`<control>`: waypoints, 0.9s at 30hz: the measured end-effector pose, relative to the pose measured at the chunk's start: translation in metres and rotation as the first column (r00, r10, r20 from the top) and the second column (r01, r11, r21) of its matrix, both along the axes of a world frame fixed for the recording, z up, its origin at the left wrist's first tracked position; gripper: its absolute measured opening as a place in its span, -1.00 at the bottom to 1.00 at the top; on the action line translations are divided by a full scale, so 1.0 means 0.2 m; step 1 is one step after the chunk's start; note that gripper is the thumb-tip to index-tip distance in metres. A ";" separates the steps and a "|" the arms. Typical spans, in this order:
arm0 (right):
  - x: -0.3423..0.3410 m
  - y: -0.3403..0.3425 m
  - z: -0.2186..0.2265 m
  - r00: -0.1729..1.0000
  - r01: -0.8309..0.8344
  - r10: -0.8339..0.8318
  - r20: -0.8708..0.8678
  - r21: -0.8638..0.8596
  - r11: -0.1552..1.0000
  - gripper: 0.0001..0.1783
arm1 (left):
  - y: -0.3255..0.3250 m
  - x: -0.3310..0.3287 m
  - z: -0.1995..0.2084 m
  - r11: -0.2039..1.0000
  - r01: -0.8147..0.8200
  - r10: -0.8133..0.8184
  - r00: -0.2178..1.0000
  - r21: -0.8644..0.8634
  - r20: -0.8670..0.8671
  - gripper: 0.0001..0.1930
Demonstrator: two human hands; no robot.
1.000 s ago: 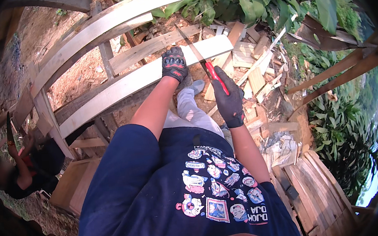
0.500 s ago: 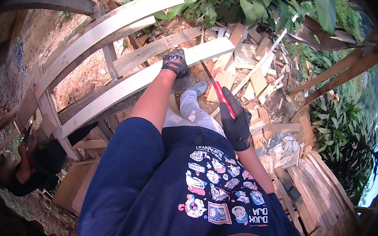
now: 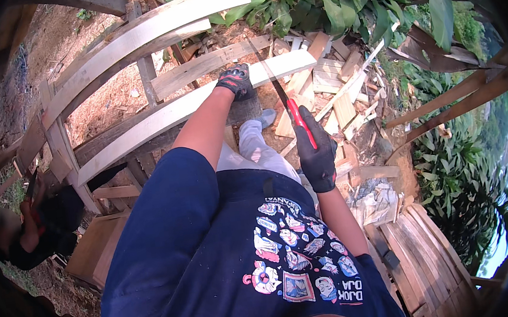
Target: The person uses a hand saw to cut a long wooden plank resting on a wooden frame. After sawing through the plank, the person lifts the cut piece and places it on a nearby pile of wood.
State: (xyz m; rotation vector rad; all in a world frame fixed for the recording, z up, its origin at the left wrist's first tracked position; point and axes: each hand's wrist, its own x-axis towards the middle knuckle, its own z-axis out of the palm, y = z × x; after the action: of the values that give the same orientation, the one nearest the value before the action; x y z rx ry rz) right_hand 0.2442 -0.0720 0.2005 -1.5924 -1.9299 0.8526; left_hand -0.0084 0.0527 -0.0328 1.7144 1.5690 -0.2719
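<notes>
Sawing cleanly likely needs the pale board (image 3: 168,114) held firm beneath the left hand (image 3: 236,83) (its fingers' grip cannot be told); with the right hand (image 3: 318,158), fingers wrapped around the saw (image 3: 293,107), keep strokes square, clear of the left fingers

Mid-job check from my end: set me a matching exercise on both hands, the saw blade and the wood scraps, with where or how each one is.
Things:
1. Left hand
2. Right hand
3. Saw blade
4. Wood scraps

Where or how:
A. Closed around the red handle
B. Strewn loosely in many pieces
C. Gloved, knuckles up, on the pale plank
D. Thin and dark, slanting across the plank in this view

Pairs: 1-C, 2-A, 3-D, 4-B
</notes>
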 end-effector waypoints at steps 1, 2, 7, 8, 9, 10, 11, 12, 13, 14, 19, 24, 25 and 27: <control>0.05 -0.07 0.09 0.998 0.009 -0.007 0.065 -0.024 1.000 -0.48 | -0.03 0.01 0.00 1.000 0.002 -0.002 1.000 0.019 -0.004 -0.36; 0.09 -0.12 0.21 0.993 0.118 -0.118 0.018 -0.272 0.955 -0.47 | -0.05 0.02 0.01 1.000 0.010 -0.009 1.000 0.011 -0.012 -0.36; 0.12 -0.10 0.30 0.981 0.177 -0.195 0.008 -0.461 0.869 -0.46 | -0.03 0.01 0.02 1.000 0.000 0.000 1.000 -0.014 0.004 -0.33; 0.11 -0.06 0.15 0.999 0.032 -0.022 0.048 -0.211 0.977 -0.49 | -0.02 0.01 -0.01 1.000 -0.012 0.013 1.000 -0.023 0.024 -0.32; 0.09 0.01 -0.02 0.983 -0.140 0.134 0.127 0.040 0.989 -0.51 | -0.03 0.01 -0.03 0.999 0.001 0.000 1.000 -0.039 0.018 -0.30; -0.06 0.12 -0.01 0.996 0.052 -0.066 -0.051 -0.243 0.969 -0.53 | -0.03 0.01 -0.04 0.999 0.008 -0.007 1.000 -0.052 0.009 -0.29; -0.10 0.18 -0.09 0.994 0.039 -0.065 -0.088 -0.271 0.962 -0.54 | 0.00 0.01 -0.03 0.998 0.026 -0.026 1.000 -0.056 -0.001 -0.28; -0.13 0.22 -0.13 0.995 0.044 -0.063 -0.074 -0.234 0.971 -0.53 | 0.01 0.02 0.05 0.994 0.063 -0.063 0.998 -0.093 -0.001 -0.28; -0.13 0.24 -0.15 0.996 0.051 -0.064 -0.059 -0.195 0.979 -0.53 | 0.04 0.02 0.10 0.992 0.054 -0.054 0.999 -0.114 0.009 -0.29; -0.13 0.22 -0.13 0.995 0.057 -0.076 -0.065 -0.256 0.965 -0.53 | 0.05 0.01 0.12 0.990 0.037 -0.034 0.999 -0.138 0.026 -0.29; 0.07 -0.09 0.20 0.997 0.042 -0.054 -0.048 -0.232 0.972 -0.54 | 0.02 0.01 0.21 0.995 0.067 -0.069 0.997 -0.068 -0.029 -0.32; 0.20 -0.25 0.34 0.976 0.191 -0.219 -0.007 -0.468 0.863 -0.48 | -0.01 0.02 0.13 1.000 0.018 -0.017 1.000 -0.024 0.016 -0.41; 0.17 -0.19 0.31 0.973 0.190 -0.231 -0.021 -0.504 0.843 -0.48 | 0.00 0.01 0.12 0.999 0.038 -0.038 0.999 -0.029 0.007 -0.41; 0.07 -0.03 0.12 0.985 0.111 -0.148 -0.088 -0.329 0.938 -0.51 | 0.00 0.00 0.09 0.997 0.068 -0.069 0.998 -0.048 -0.007 -0.42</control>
State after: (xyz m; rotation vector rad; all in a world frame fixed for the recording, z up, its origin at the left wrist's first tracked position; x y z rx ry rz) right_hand 0.2584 -0.0773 0.2244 -1.7918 -1.6486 1.2238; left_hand -0.0086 0.0528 -0.0144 1.7339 1.4998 -0.3488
